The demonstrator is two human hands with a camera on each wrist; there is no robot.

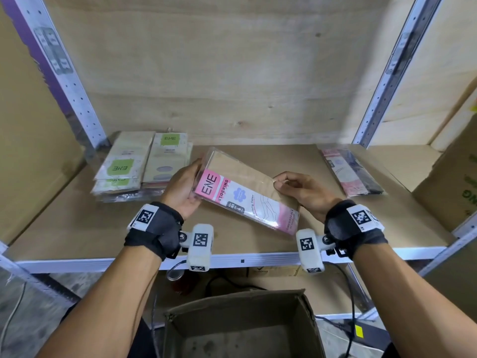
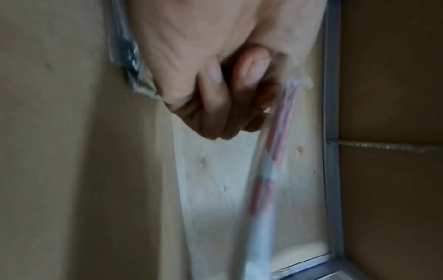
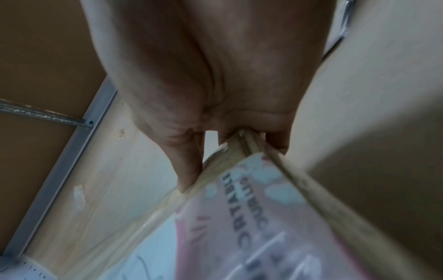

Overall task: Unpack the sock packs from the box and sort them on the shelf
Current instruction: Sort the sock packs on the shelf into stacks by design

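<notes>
A pink and beige ENE stocking pack (image 1: 245, 189) in clear wrap hangs tilted above the middle of the shelf board (image 1: 77, 228). My left hand (image 1: 184, 187) grips its left edge, fingers curled behind it; the same pack (image 2: 271, 161) shows edge-on in the left wrist view. My right hand (image 1: 296, 188) pinches its right edge, and the right wrist view shows the pack (image 3: 251, 217) wedged between thumb and fingers. Green-labelled packs (image 1: 142, 164) lie piled at the shelf's left. Pink and dark packs (image 1: 348, 171) lie at its right. The open cardboard box (image 1: 240, 329) stands below me.
Plywood backs the shelf, with perforated metal uprights (image 1: 67, 81) at both sides. A large brown carton (image 1: 454, 177) stands at the shelf's far right. Cables and a red can (image 1: 178, 277) lie on the lower level behind the box.
</notes>
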